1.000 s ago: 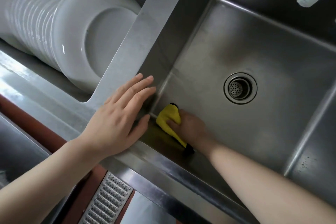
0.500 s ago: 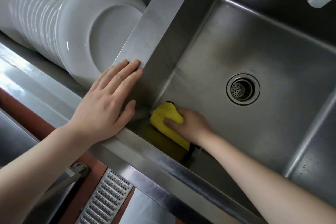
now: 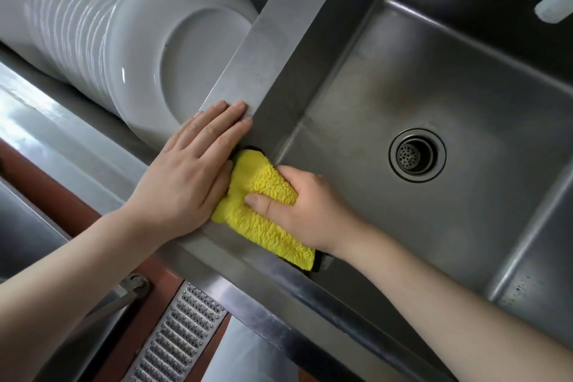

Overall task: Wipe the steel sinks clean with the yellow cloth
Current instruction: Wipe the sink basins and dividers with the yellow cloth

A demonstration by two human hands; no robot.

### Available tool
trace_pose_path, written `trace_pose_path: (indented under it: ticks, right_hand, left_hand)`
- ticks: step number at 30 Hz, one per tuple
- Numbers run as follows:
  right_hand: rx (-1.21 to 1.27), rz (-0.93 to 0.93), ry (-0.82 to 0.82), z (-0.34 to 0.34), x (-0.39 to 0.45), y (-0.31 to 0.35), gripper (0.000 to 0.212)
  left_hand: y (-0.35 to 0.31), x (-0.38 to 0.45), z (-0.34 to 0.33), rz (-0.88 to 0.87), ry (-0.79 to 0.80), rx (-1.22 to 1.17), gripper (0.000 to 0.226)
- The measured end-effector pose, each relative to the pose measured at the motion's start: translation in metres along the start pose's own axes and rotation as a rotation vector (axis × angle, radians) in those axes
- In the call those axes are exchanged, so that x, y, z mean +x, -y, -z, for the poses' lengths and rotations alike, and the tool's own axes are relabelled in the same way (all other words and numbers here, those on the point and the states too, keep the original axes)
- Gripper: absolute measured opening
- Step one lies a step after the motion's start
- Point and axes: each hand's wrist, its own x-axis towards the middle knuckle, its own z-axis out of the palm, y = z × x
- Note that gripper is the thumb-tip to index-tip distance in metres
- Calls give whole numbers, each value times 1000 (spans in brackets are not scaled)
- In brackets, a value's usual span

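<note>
A steel sink [image 3: 434, 96] with a round drain [image 3: 417, 154] fills the right of the view. My right hand [image 3: 305, 206] grips the bunched yellow cloth [image 3: 263, 201] and presses it against the sink's near-left corner, up at the front wall by the rim. My left hand [image 3: 192, 170] lies flat with straight fingers on the steel divider [image 3: 279, 40] at that corner, its edge touching the cloth.
A row of white plates [image 3: 139, 49] stands on edge in the left basin, close to my left hand. A white tube [image 3: 555, 6] hangs at the top right. Below the front rim lie a perforated metal floor grate [image 3: 179, 335] and red floor.
My right hand has drawn the cloth up from the sink's bottom corner to the front wall near the rim. My left hand stays flat on the divider's near end.
</note>
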Motion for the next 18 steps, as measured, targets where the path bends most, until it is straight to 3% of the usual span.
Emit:
trace_pose_path:
  ticks: [6, 18]
  right_hand:
    - [-53, -176, 68, -19, 45, -47, 39]
    - [-437, -395, 90, -28, 82, -114, 59]
  left_hand:
    - [-2, 1, 0, 6, 8, 38, 52]
    - [-3, 3, 2, 14, 24, 55, 55]
